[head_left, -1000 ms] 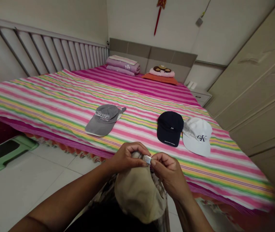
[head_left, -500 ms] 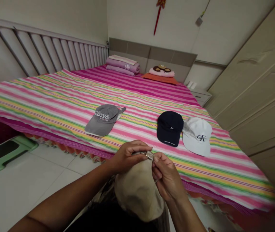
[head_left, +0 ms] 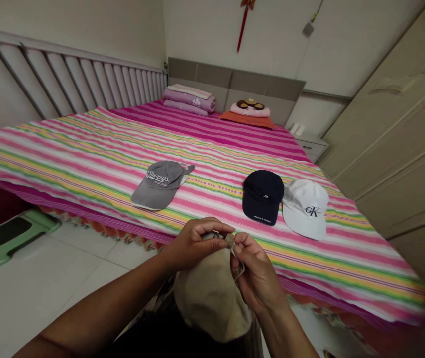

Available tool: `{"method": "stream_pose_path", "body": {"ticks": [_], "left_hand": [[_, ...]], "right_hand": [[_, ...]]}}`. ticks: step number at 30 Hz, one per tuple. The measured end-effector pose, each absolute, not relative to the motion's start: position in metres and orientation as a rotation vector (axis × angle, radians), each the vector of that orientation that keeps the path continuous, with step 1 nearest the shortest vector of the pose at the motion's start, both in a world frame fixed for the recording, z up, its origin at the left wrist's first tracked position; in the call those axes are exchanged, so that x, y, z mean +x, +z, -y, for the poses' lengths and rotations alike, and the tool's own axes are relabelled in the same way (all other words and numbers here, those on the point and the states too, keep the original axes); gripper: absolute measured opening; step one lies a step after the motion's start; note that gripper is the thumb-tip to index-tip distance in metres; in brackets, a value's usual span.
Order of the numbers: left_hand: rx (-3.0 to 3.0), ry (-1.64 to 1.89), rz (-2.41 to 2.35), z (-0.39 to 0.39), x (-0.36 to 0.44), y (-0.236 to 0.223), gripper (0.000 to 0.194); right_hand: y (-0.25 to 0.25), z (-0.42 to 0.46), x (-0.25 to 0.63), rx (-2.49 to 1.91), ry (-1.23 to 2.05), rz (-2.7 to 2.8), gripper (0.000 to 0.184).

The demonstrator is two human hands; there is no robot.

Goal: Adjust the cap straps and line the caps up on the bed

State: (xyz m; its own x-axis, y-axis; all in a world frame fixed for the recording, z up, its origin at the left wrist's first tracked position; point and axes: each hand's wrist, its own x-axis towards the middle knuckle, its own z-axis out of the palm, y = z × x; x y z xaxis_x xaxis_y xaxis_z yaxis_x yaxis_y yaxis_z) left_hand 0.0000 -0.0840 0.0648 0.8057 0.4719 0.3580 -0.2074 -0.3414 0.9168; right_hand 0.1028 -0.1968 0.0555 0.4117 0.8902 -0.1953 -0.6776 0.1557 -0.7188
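A beige cap (head_left: 212, 293) hangs below both hands, over my lap, with its back strap between my fingers. My left hand (head_left: 197, 243) is closed on the strap beside a small metal buckle (head_left: 229, 240). From the other side, the thumb and fingers of my right hand (head_left: 253, 268) pinch the strap's end next to the buckle. Part of the strap is hidden behind the fingers. On the bed beyond lie a grey cap (head_left: 162, 184), a navy cap (head_left: 263, 196) and a white cap (head_left: 306, 211).
The bed (head_left: 85, 149) has a striped cover. Folded purple bedding (head_left: 190, 99) and a pink pillow (head_left: 250, 110) lie near the headboard (head_left: 265, 92). A green stool (head_left: 22, 233) stands on the floor at left; a wardrobe (head_left: 391, 149) rises at right.
The buckle has turned and tilted between my fingers. A loop of the strap now shows under my right fingers. The three caps on the bed have not moved.
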Motion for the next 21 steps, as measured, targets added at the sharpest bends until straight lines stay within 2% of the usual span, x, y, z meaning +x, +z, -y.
{"method": "stream_pose_path", "body": {"ticks": [10,16,21], "left_hand": [[1.897,0.761,-0.175,0.0846,-0.0008,0.0645,0.025],[1.812,0.709,-0.210,0.0853,-0.0008,0.0620,0.037],[1.772,0.658,-0.195,0.0846,-0.0010,0.0574,0.038]], "right_hand": [[0.0584,0.1959,0.1030,-0.810,1.147,0.267,0.025],[0.0581,0.1972,0.1028,-0.806,1.169,0.308,0.025],[0.0552,0.1953,0.1048,-0.845,1.128,0.346,0.030]]}}
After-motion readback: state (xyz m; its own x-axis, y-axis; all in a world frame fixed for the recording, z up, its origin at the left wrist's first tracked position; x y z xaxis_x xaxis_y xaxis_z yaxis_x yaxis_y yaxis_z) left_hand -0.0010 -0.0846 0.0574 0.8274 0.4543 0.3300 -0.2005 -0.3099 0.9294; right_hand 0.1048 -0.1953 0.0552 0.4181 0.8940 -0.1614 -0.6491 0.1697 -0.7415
